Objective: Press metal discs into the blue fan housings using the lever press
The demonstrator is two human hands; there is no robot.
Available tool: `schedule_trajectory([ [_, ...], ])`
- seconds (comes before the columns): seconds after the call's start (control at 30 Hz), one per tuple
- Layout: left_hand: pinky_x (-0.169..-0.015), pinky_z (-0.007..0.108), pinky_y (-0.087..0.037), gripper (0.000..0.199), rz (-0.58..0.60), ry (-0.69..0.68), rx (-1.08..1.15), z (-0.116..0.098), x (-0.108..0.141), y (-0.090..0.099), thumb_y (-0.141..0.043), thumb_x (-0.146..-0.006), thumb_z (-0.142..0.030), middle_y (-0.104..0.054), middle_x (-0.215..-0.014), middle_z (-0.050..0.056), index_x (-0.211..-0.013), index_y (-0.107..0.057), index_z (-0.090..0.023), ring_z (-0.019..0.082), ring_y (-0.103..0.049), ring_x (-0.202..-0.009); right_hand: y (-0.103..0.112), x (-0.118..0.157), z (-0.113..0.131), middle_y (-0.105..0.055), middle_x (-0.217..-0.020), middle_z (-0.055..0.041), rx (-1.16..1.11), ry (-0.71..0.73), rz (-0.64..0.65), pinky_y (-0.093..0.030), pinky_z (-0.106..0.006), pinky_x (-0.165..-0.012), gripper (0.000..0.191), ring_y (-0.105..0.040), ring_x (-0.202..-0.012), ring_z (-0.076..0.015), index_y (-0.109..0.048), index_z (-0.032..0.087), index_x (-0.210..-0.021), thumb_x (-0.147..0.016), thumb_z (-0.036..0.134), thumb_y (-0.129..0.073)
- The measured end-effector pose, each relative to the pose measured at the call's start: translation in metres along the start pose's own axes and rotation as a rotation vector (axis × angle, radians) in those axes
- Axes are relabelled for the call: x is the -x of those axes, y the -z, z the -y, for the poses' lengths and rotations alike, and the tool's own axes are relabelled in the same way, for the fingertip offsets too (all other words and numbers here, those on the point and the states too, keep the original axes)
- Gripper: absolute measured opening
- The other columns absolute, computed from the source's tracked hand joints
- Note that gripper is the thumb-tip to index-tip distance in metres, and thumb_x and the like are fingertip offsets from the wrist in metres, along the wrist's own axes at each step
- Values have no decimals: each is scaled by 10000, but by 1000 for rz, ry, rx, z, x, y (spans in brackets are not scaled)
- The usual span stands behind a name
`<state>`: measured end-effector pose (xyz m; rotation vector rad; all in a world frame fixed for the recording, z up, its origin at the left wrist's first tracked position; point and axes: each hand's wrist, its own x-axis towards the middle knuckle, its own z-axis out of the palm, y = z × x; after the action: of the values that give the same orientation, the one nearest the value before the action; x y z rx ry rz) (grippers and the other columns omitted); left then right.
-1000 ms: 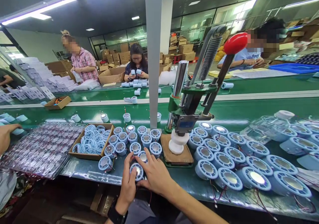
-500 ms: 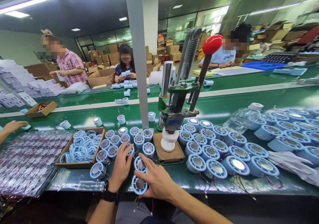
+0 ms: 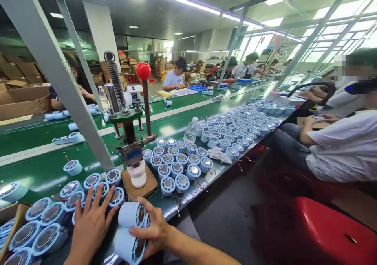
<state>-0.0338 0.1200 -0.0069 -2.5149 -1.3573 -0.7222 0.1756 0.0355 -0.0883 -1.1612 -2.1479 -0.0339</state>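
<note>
In my right hand (image 3: pixel 157 225) are light-blue cylindrical housings with metal discs: an upper housing (image 3: pixel 128 214) and a lower housing (image 3: pixel 126 243), both tipped on their sides. Part of another blue rim shows behind my fingers. My left hand (image 3: pixel 91 221) lies with fingers spread over a group of upright housings; its fingertips reach a housing (image 3: pixel 101 189) near the press base. A hand press with a red ball handle (image 3: pixel 143 71) stands just beyond my hands. Its white plastic head (image 3: pixel 138 174) sits over a brown board (image 3: pixel 126 184).
Many upright housings (image 3: pixel 176 167) with trailing wires fill the bench right of the press, beside a clear plastic bottle (image 3: pixel 191 131) and a crumpled white glove or cloth (image 3: pixel 219 155). A grey post (image 3: pixel 67 76) rises at left. A red stool (image 3: pixel 326 229) and seated people are at right.
The view has swung to the right. The housings in my right hand have gone from upright to lying on their sides, and my left hand's fingers have spread out.
</note>
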Motion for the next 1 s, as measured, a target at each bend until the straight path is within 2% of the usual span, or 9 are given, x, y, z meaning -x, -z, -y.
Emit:
schedule_trajectory([
  [0.13, -1147, 665, -165, 473, 15, -21, -64, 0, -1, -3, -331, -964, -397, -530, -1424, 130, -1309, -623, -260, 360, -385, -1383, 13, 19, -1, -218, -1588, -125, 31, -93, -273, -556, -378, -879, 788, -539, -1249, -345, -728, 223, -909, -420, 840, -738],
  [0.2, -1135, 661, -203, 464, 34, -28, -77, 5, 1, -4, -331, -963, -386, -550, -1405, 126, -1292, -635, -265, 349, -434, -1345, 26, 25, -2, -177, -1600, -142, 51, -148, -343, -554, -397, -881, 796, -553, -1236, -357, -721, 216, -951, -433, 819, -749],
  [0.3, -1090, 669, -284, 464, 98, -25, -87, 9, 4, -1, -322, -963, -364, -538, -1420, 122, -1290, -631, -252, 351, -440, -1337, 46, 28, -1, -163, -1605, -151, 93, -192, -320, -555, -403, -879, 801, -541, -1257, -373, -707, 224, -1032, -462, 785, -765],
  [0.4, -1045, 659, -349, 490, 124, 9, -118, 1, 3, 6, -362, -954, -409, -507, -1438, 159, -1319, -606, -190, 383, -411, -1351, 57, 22, 4, -88, -1622, -142, 63, -206, -331, -556, -379, -879, 793, -518, -1286, -374, -697, 224, -1080, -486, 740, -793],
  [0.5, -1046, 671, -337, 525, 135, 69, -188, -15, -2, 14, -431, -948, -450, -455, -1477, 171, -1391, -541, -193, 413, -360, -1377, 57, 13, 10, -24, -1629, -120, -16, -173, -327, -553, -358, -895, 809, -545, -1258, -340, -689, 230, -1097, -481, 743, -800],
  [0.6, -1058, 680, -311, 462, 186, 89, -227, -23, -6, 17, -440, -960, -390, -464, -1471, 160, -1366, -568, -210, 405, -367, -1370, 53, 10, 17, -5, -1629, -119, -71, -150, -309, -551, -353, -907, 850, -585, -1203, -300, -669, 235, -1128, -496, 796, -760],
  [0.77, -1082, 647, -312, 443, 197, 4, -154, -7, -1, 15, -424, -946, -353, -473, -1468, 155, -1311, -610, -185, 376, -385, -1368, 52, 16, 25, -23, -1627, -111, -92, -206, -349, -546, -357, -921, 867, -602, -1171, -278, -648, 245, -1189, -536, 808, -737],
  [0.87, -1102, 607, -320, 445, 235, -50, -82, -1, 8, 21, -455, -926, -350, -466, -1483, 128, -1323, -599, -211, 353, -375, -1389, 57, 15, 32, -51, -1624, -119, -85, -272, -270, -554, -367, -896, 837, -614, -1145, -278, -647, 251, -1220, -574, 773, -747],
  [1.0, -1122, 577, -321, 482, 308, -43, -20, -3, 21, 35, -497, -894, -288, -384, -1549, 88, -1372, -550, -252, 333, -334, -1427, 73, -1, 38, -150, -1604, -163, -61, -375, 68, -553, -411, -898, 786, -555, -1238, -338, -633, 266, -1263, -597, 640, -822],
])
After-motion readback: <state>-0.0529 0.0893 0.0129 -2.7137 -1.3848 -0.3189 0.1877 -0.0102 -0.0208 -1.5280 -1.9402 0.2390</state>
